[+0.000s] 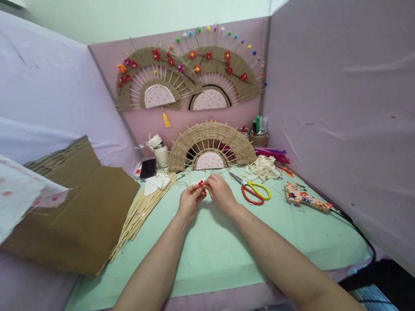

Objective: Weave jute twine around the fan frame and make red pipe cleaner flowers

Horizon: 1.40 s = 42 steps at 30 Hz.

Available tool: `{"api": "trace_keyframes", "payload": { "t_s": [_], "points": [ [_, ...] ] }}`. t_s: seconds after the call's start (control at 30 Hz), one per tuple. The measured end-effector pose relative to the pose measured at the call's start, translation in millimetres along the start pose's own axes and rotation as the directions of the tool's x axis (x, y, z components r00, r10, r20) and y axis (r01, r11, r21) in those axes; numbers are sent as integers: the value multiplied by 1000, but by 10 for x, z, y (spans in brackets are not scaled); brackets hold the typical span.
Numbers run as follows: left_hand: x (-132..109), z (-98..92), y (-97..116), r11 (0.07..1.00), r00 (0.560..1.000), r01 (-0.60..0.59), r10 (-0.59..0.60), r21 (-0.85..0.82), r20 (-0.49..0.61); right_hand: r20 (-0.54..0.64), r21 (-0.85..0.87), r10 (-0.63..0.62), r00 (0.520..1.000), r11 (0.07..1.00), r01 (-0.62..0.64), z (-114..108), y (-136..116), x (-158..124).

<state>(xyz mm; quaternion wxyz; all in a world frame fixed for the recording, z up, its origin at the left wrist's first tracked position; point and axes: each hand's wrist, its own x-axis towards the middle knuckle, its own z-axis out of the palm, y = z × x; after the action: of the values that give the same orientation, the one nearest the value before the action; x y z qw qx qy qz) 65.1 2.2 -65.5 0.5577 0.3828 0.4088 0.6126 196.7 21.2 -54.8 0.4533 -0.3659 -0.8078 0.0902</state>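
Observation:
Both hands meet over the middle of the green-covered table (205, 256). A small red flower-like piece (201, 184) is pinched in the fingers of my left hand (191, 201). My right hand (218, 192) touches the same piece from the right, its fingers closed at the piece's edge. Just behind the hands stands a woven half-round fan (208, 132) with a pink dotted centre. To the right of my right hand lie scissors (251, 190) with one red and one yellow handle.
Thin sticks (142, 209) and a large cardboard piece (71, 217) lie at the left. A patterned glue gun (305, 198) with a black cable rests at the right, near pale fabric scraps (264, 167). Decorated fans (155, 56) hang on the back panel.

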Motion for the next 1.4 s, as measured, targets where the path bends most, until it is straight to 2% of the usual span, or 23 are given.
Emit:
{"api": "trace_keyframes", "payload": {
  "t_s": [0.2,0.27,0.4,0.5,0.57,0.7,0.83,0.93,1.13,1.23,1.3,1.4],
  "points": [
    [79,-85,51,990,991,-113,106,-87,-86,-151,168,57,987,985,-31,1,-25,-1],
    [91,-116,72,990,989,-122,116,-76,-87,-156,229,99,983,971,-61,10,-42,2],
    [97,-136,83,992,990,-122,118,-44,-78,-65,423,285,956,876,-232,33,-83,20],
    [97,-129,68,993,992,-115,113,-29,-60,72,551,433,899,734,-398,33,-95,41],
    [95,-124,56,994,993,-106,105,-13,-45,144,593,479,866,658,-463,22,-93,53],
    [82,-116,44,995,995,-103,103,17,-8,204,625,502,840,594,-507,-5,-94,62],
    [78,-109,22,990,992,-124,122,71,32,216,621,549,807,560,-548,-21,-109,51],
    [92,-115,-13,975,987,-162,156,151,51,233,621,553,800,548,-560,-19,-108,44],
    [105,-134,-47,869,954,-295,291,398,71,167,535,543,823,651,-539,11,-70,48],
    [101,-130,-48,828,946,-307,318,469,57,141,486,550,823,686,-542,28,-46,46],
    [101,-128,-52,851,956,-277,291,446,37,167,513,563,809,651,-559,35,-28,40],
    [104,-135,-52,955,988,-152,152,254,19,271,629,573,773,503,-593,36,3,37]
  ]
}}
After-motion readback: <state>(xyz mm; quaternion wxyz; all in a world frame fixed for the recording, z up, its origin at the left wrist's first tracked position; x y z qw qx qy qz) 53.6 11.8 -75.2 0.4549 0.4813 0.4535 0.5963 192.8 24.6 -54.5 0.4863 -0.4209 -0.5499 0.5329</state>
